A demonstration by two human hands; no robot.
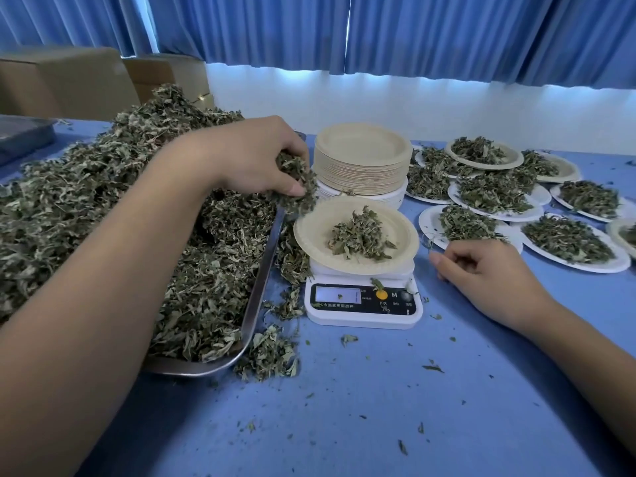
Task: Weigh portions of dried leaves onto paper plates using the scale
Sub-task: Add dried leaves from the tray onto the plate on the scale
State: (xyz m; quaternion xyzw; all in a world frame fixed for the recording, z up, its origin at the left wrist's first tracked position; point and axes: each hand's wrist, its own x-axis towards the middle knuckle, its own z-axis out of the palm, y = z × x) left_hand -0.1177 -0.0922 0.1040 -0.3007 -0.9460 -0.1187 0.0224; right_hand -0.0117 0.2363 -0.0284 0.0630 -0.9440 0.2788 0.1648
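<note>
A white digital scale stands mid-table with a beige paper plate on it. A small heap of dried leaves lies on that plate. My left hand grips a clump of dried leaves just above the plate's left rim, over the right edge of a metal tray. The tray is piled high with loose dried leaves. My right hand rests on the blue table to the right of the scale, its fingers loosely curled and holding nothing.
A stack of unused paper plates stands behind the scale. Several filled plates cover the table's right side. Spilled leaves lie by the tray's near corner. Cardboard boxes and blue curtains stand behind.
</note>
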